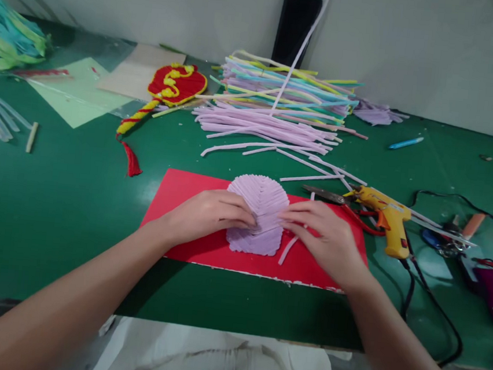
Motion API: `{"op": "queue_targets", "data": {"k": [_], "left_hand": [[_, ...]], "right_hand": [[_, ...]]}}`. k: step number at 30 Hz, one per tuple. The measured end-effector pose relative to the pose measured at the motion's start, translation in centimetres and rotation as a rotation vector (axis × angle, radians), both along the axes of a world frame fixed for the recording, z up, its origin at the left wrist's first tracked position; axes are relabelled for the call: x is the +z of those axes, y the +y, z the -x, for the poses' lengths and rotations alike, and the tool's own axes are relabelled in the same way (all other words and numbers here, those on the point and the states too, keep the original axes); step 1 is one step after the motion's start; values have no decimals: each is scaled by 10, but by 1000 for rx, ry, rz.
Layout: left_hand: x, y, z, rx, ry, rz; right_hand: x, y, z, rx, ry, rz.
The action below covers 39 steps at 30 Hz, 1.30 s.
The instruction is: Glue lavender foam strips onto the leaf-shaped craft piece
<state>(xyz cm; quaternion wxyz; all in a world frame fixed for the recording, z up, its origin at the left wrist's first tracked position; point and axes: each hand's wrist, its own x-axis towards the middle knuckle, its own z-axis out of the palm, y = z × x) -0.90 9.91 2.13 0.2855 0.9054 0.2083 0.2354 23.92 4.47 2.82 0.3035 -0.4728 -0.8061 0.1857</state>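
Note:
A rounded lilac piece (259,195), built from pipe cleaners laid side by side in a herringbone pattern, lies on a red board (196,251). My left hand (211,213) reaches over its left half, fingers closed together on a lilac pipe cleaner near the middle. At the right edge, my right hand (326,233) pinches what looks like the same pipe cleaner, fingertips touching the piece. The fingers hide part of the pattern. A short loose lilac pipe cleaner (288,250) pokes out beneath my right hand.
Pliers (328,195) and a yellow glue gun (385,216) with a cord lie at right. Behind are lilac pipe cleaners (265,126) and a multicoloured pile (290,90). A red-and-yellow fan (178,83) with a tassel lies back left; a blue pen (405,143) lies back right.

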Motion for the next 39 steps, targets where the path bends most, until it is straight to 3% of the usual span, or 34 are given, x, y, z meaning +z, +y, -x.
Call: {"op": "queue_targets", "data": {"k": [2, 6, 9, 13, 17, 21, 24, 30, 34, 39], "left_hand": [[2, -1, 2, 147, -72, -6], [7, -2, 4, 481, -154, -67], [13, -5, 4, 575, -136, -61], [23, -14, 0, 593, -104, -31], [30, -37, -10, 528, -57, 3], [22, -69, -22, 417, -16, -48], [13, -85, -26, 460, -39, -13], [13, -81, -18, 626, -141, 180], [15, -78, -13, 641, -166, 217], [14, -79, -14, 554, -85, 13]], "right_hand": [[6, -4, -16, -56, -83, -16], [7, -11, -38, 39, -229, 90], [2, -11, -43, 60, -240, 126], [-1, -6, -41, 104, -211, 92], [9, -9, -27, 19, -134, -15], [19, -21, 1, 45, -130, -39], [19, -32, 19, 58, -145, -21], [9, -38, 24, -3, -119, 4], [7, -36, 20, -51, -76, -28], [9, -38, 21, -66, -81, -68]]}}
